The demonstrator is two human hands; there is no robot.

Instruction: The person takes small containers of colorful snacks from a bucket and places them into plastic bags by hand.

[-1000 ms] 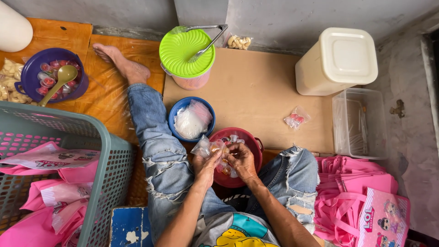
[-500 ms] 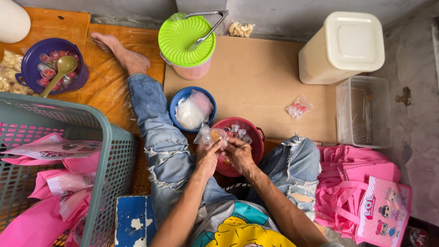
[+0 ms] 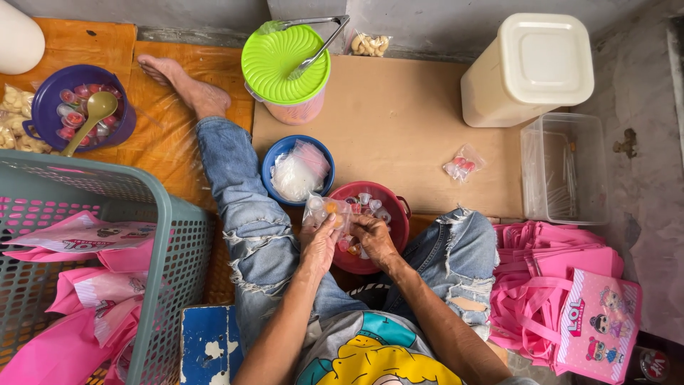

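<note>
Baskets come first: far out to the left of the left hand stands a green mesh basket (image 3: 160,235) with pink bags (image 3: 78,235) lying in it. Up and well away from that hand, a purple bowl (image 3: 43,107) holds small jelly cups and a yellow-green spoon (image 3: 92,110). Closer, just up and to the left of the left hand, a blue bowl (image 3: 274,153) holds a heap of clear plastic bags (image 3: 299,171). Farther up sits a tub with a green lid (image 3: 281,64), and metal tongs (image 3: 317,46) rest across it.

The left hand (image 3: 320,242) is closed, its fingers pinching a small clear bag (image 3: 324,209) that has a few jelly cups inside, held over the near rim of a red bowl (image 3: 395,217). The right hand (image 3: 374,235), just beside the left and touching the same bag, is curled with its fingertips at the bag's mouth. More jelly cups (image 3: 367,203) lie in the red bowl right above both hands.

To the right of the right hand, well apart on the brown cardboard (image 3: 399,121), lies a filled little bag (image 3: 462,164). Beyond it stand a cream lidded container (image 3: 534,68) and a clear plastic box (image 3: 563,171). Down to the right lies a stack of pink bags (image 3: 563,285).
</note>
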